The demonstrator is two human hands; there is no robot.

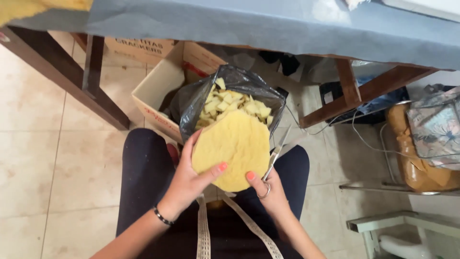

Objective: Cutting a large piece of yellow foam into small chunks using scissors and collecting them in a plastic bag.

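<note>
Lap: dark trousers (143,177) of the seated person, with two pale lace straps (203,235) running down just below the yellow round.
Left hand (189,180): closed on the left edge of the yellow round, thumb pressed onto its face, fingers behind it; a dark bracelet (162,217) sits at the wrist.
Right hand (268,192): grips the lower right edge of the yellow round with the thumb on its face, and also holds scissors (274,158), a finger through one loop, blades pointing up along the round's right edge.
Yellow round (235,148): flat, pale yellow, spongy-looking disc held tilted above the lap, between both hands.
Bag (191,100): dark plastic, open-mouthed, just behind the yellow round and touching its top edge.
Cut pieces (230,103): small pale yellow chunks heaped inside the bag.
Box (160,91): open cardboard, behind the yellow round, with the bag resting in it.
Worktop (268,24): covered by blue-grey cloth, above the box, on dark wooden legs.
Floor (43,158): beige tiles, left of the yellow round.
Cables (335,129): thin, trailing right of the yellow round.
</note>
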